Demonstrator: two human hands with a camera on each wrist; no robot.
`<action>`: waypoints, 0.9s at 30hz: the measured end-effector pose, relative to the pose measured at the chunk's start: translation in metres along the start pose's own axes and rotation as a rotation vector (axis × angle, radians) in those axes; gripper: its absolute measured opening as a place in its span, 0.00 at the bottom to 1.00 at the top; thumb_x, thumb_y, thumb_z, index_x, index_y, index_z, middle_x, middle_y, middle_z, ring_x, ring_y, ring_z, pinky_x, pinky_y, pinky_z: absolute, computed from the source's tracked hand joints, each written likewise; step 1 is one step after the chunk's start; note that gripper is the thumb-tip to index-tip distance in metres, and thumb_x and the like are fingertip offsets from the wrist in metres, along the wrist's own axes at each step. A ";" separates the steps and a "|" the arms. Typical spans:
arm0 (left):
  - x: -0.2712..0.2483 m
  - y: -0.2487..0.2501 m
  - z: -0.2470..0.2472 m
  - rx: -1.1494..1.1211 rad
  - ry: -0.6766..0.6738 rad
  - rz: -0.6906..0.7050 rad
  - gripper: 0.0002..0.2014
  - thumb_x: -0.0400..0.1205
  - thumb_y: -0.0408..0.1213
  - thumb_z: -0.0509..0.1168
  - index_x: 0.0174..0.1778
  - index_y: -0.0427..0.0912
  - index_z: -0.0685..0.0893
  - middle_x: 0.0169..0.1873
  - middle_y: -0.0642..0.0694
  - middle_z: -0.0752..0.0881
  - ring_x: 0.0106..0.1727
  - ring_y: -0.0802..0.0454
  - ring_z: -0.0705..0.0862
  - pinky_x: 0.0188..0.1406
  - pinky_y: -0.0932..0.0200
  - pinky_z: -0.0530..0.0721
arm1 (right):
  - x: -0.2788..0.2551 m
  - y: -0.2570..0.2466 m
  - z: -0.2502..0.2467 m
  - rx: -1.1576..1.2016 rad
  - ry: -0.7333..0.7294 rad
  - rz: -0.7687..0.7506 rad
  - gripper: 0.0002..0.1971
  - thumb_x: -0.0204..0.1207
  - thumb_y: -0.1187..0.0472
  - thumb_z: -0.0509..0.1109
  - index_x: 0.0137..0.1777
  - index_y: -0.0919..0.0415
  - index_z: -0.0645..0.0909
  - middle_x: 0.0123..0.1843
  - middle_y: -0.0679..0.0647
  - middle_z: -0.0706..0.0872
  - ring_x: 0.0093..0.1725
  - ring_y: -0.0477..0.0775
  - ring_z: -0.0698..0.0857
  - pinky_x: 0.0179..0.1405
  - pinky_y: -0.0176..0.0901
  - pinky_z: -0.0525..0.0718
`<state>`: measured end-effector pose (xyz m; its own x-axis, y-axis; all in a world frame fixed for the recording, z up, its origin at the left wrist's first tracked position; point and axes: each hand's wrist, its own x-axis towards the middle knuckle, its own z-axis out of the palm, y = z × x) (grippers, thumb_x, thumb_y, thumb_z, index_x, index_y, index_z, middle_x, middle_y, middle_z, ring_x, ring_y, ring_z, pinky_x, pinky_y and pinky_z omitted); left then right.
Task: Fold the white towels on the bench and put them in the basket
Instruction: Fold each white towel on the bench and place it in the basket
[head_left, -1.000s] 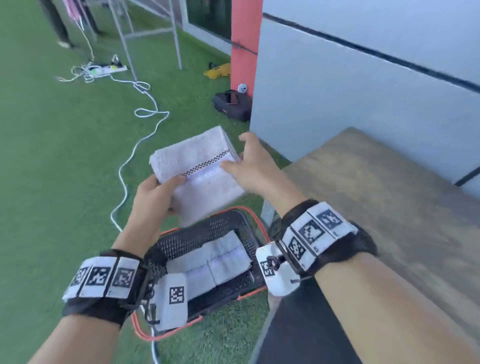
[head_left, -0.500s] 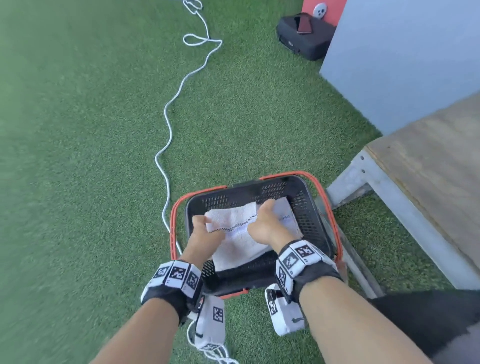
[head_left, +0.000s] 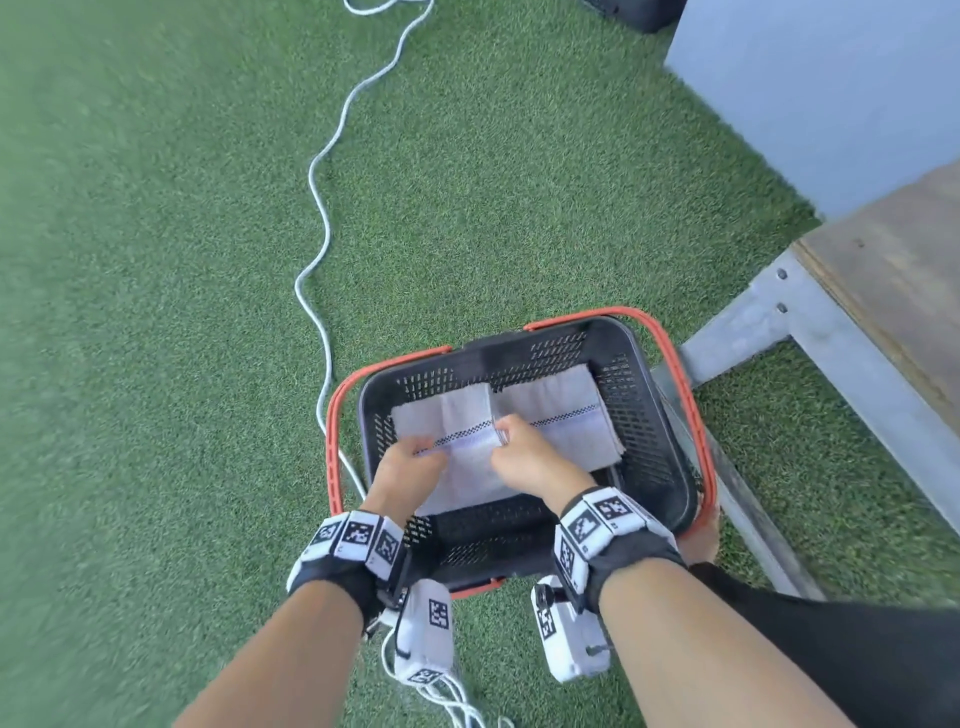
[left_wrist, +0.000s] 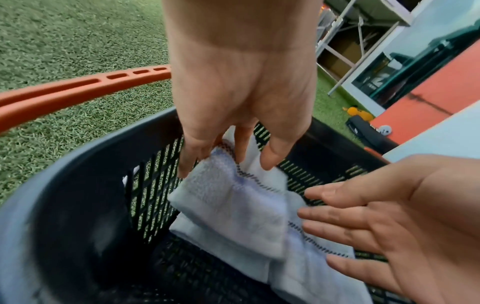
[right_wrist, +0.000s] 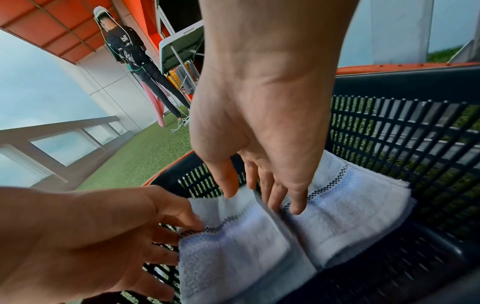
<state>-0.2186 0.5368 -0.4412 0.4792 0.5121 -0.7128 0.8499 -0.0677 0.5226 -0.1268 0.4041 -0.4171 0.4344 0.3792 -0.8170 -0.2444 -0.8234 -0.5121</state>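
Observation:
A black basket (head_left: 641, 415) with orange handles (head_left: 675, 358) stands on the grass by the bench (head_left: 893, 270). One folded white towel (head_left: 561, 421) lies in its right half. A second folded towel (head_left: 462, 467) sits beside it on the left, its near end resting on the basket's front wall. My left hand (head_left: 423, 449) pinches that towel's left edge, thumb on top (left_wrist: 233, 162). My right hand (head_left: 501, 431) has straight fingers; in the right wrist view (right_wrist: 259, 197) they reach down between the two towels, thumb on the left one.
A white cable (head_left: 317, 208) snakes over the green turf left of the basket. The bench's grey metal frame (head_left: 769, 322) stands close to the basket's right side, a pale wall (head_left: 831, 78) behind it. A person (right_wrist: 130, 47) stands far off.
Both hands have brought the folded towel down from above the basket and set it in the left half, next to the towel inside. My right hand has let go of it.

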 end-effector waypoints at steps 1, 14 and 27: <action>0.002 0.000 0.002 0.034 -0.012 -0.013 0.23 0.85 0.34 0.65 0.78 0.37 0.76 0.68 0.43 0.82 0.67 0.45 0.80 0.63 0.57 0.77 | 0.001 0.002 0.000 -0.005 -0.007 0.015 0.27 0.80 0.64 0.58 0.81 0.56 0.64 0.74 0.57 0.75 0.69 0.59 0.77 0.68 0.50 0.75; 0.021 -0.008 0.014 0.097 -0.037 -0.023 0.29 0.83 0.32 0.68 0.82 0.39 0.72 0.76 0.40 0.77 0.71 0.44 0.79 0.61 0.58 0.77 | 0.003 0.021 -0.001 -0.001 0.007 -0.008 0.21 0.82 0.66 0.57 0.74 0.56 0.73 0.76 0.55 0.76 0.74 0.55 0.75 0.75 0.50 0.72; 0.005 0.023 0.020 -0.141 0.154 0.239 0.05 0.78 0.28 0.74 0.41 0.42 0.92 0.41 0.50 0.90 0.19 0.66 0.72 0.19 0.69 0.73 | 0.004 0.032 -0.006 -0.003 0.057 0.036 0.18 0.82 0.63 0.57 0.70 0.57 0.76 0.69 0.56 0.81 0.68 0.58 0.79 0.71 0.52 0.76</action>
<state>-0.1925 0.5207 -0.4422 0.6138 0.6206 -0.4879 0.6730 -0.0882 0.7344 -0.1280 0.3764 -0.4351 0.4741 0.3245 -0.8185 -0.2581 -0.8375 -0.4816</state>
